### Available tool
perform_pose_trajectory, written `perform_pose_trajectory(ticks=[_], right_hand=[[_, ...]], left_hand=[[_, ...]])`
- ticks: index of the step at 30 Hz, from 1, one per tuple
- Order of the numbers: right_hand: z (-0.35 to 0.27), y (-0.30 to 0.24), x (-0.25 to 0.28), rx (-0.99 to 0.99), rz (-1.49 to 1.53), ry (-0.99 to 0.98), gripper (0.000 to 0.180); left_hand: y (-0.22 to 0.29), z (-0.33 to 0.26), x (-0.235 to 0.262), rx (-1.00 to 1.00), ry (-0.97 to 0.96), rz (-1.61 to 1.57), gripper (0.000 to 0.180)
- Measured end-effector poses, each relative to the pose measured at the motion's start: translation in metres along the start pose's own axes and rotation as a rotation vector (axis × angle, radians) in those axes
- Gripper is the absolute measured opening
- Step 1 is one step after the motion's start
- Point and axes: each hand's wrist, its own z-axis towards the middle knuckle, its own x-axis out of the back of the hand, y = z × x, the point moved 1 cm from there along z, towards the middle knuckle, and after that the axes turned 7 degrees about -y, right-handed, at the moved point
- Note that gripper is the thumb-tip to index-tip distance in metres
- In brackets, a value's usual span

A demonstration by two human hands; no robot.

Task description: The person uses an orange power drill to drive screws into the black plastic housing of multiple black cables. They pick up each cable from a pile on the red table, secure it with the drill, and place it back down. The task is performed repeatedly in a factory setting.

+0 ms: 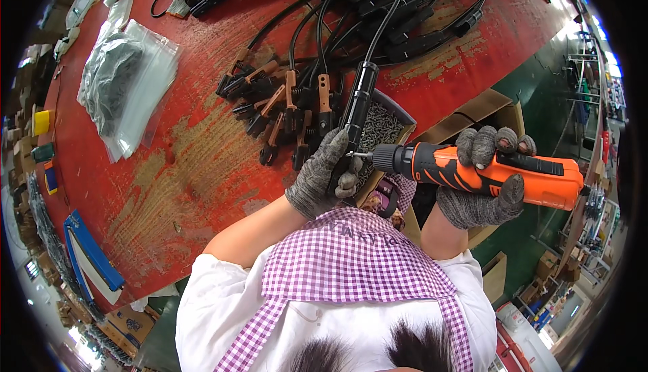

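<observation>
My left hand [316, 178], in a grey knit glove, is closed around the lower end of a black cylindrical handle [360, 99]. A dark cable runs out of the handle's far end. In my right hand [472, 209], also gloved, with fingertips bare, is an orange and black electric screwdriver [432, 164]. It lies level, its bit pointing left and meeting the handle at my left fingers. Whether a screw sits at the tip is too small to tell. Close to the left hand lie several black clamps with copper-coloured jaws [291, 99], joined to cables.
Screws [383, 128] fill an open box beside the handle. On the red table [202, 190] lie plastic bags [128, 89] at the left, a blue-edged object [91, 257] at the near left, and bundled black cables [405, 28] at the back. An open cardboard box [482, 110] stands right.
</observation>
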Motion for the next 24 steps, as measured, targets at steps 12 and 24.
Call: perform_pose_trajectory(ticks=[12,24], right_hand=[[0.021,0.012,-0.025,-0.019,-0.115,-0.268,0.034],[0.016,0.016,-0.028,-0.083,-0.047,-0.368,0.034]], left_hand=[[-0.007,0.004,-0.013,-0.099,0.132,0.186,0.026],[-0.005,0.006,-0.008,-0.067,0.130,0.170,0.021]])
